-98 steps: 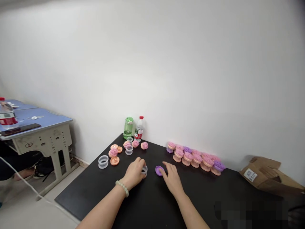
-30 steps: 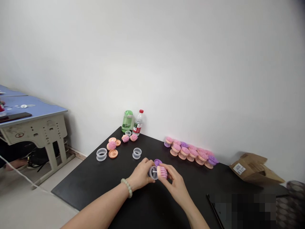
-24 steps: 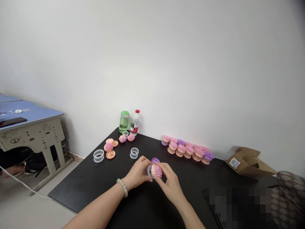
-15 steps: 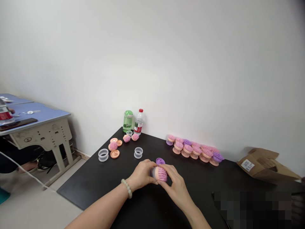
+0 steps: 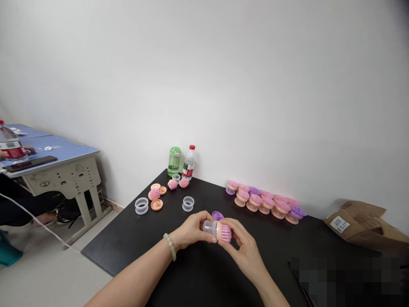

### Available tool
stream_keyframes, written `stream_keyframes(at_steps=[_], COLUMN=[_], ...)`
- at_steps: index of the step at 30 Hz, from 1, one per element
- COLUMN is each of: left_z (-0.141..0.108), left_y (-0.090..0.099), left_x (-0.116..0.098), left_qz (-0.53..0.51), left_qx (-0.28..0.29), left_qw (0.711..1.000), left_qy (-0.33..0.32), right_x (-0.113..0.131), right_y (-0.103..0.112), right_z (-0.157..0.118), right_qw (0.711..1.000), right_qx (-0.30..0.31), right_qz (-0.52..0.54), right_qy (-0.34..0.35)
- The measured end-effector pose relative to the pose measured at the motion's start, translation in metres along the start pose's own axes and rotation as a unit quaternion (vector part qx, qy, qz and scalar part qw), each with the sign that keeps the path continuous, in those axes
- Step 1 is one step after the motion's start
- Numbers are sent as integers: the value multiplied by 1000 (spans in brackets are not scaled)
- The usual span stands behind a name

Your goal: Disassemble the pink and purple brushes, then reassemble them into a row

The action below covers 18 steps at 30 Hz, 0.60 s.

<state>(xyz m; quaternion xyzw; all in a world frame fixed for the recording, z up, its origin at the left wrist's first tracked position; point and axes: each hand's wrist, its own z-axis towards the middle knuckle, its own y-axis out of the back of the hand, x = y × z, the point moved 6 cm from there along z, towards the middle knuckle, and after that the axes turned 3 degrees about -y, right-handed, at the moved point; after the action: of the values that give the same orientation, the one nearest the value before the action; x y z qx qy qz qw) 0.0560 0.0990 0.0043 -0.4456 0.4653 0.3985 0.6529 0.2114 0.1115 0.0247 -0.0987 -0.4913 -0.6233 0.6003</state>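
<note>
My left hand [image 5: 193, 230], closed, grips a clear plastic ring [image 5: 209, 227] with a narrowed waist, lying on its side. My right hand [image 5: 241, 243] pinches a pink-bristled brush head [image 5: 226, 233] with a peach rim. The rim meets the ring's right end; whether they are locked together I cannot tell. Just behind the hands lies a purple disc [image 5: 217, 215] with a small knob. Another clear ring [image 5: 188, 203] stands farther back, and a third ring [image 5: 141, 206] is at the left. Peach discs [image 5: 156, 204] and a pink brush head [image 5: 155, 194] lie beside it.
Finished-looking pink and purple brushes [image 5: 255, 200] stand in two rows by the wall. A green bottle [image 5: 174, 162] and a red-capped water bottle [image 5: 188, 164] stand at the back corner. An open cardboard box [image 5: 361, 226] is at the right. Another person's hand shows at the blue desk [image 5: 73, 147].
The ring and brush head have shifted slightly right with my hands, and more of the ring's side now shows. The whole view has also shifted a little.
</note>
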Motion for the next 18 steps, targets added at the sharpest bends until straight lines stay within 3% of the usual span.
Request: stream_keyframes(at_steps=[11, 18], left_z=[-1, -2], left_y=[-3, -4], left_x=[1, 6], left_qz=[23, 31], left_qx=[11, 28], left_qw=[999, 998], left_qy=[36, 45], right_x=[5, 16], right_y=[4, 6], right_z=[-1, -3], right_qw=[999, 993], right_qx=[-6, -5], right_qz=[-17, -57], right_qy=[40, 106])
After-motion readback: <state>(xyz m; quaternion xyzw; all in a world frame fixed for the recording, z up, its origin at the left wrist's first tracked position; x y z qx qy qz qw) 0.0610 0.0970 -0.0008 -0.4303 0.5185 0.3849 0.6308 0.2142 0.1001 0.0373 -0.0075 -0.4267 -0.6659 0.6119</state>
